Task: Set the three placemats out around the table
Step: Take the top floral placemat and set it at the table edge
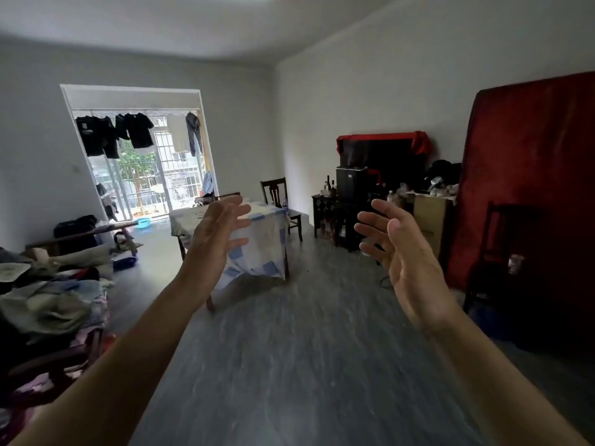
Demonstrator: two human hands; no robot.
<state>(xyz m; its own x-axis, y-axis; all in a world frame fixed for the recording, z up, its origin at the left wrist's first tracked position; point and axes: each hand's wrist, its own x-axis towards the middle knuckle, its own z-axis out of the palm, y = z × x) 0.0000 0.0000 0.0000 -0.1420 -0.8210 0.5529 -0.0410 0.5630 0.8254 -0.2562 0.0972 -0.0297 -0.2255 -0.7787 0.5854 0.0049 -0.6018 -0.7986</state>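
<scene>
Hands both up in mid-air: left hand and right hand, fingers spread loose, palms facing each other, nothing in either. Table sits well ahead across the floor, draped in a checked cloth, chair just behind it. Placemats? Can't make them out from here; some small flat thing lies on the tabletop, too tiny to call. Best play, I'd say: walk up close, find the stack first, then lift one at a time.

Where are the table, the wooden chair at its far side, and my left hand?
table (264,252), head view, on its draped, blue-checked front side.
wooden chair (274,189), head view, on its dark backrest.
left hand (214,235), head view, on the middle of the hand.
</scene>
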